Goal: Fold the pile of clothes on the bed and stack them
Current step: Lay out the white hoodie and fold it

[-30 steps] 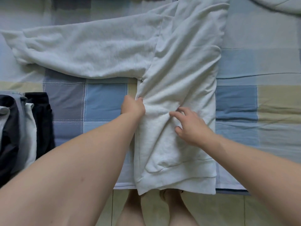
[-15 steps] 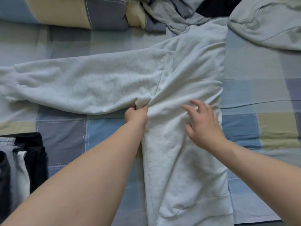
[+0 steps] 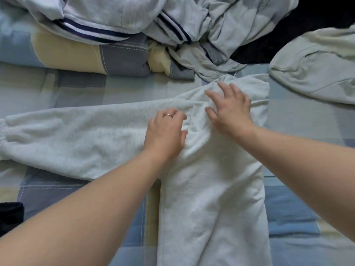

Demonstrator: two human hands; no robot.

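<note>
Two-handed contact, sweatshirt (image 3: 211,189); left hand (image 3: 165,133) loosely open, resting; right hand (image 3: 230,110) splayed, pressing

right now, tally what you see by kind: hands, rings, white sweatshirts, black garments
hands: 2, left hand and right hand
ring: 1
white sweatshirt: 1
black garments: 2, upper right and lower left
total: 6

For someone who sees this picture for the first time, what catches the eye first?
The white sweatshirt lies in the middle of the checked bed, its body folded narrow and one sleeve stretched out to the left. The left hand rests where that sleeve joins, and the right hand is spread flat beside it. At the top sits a crumpled pile of clothes.
</note>
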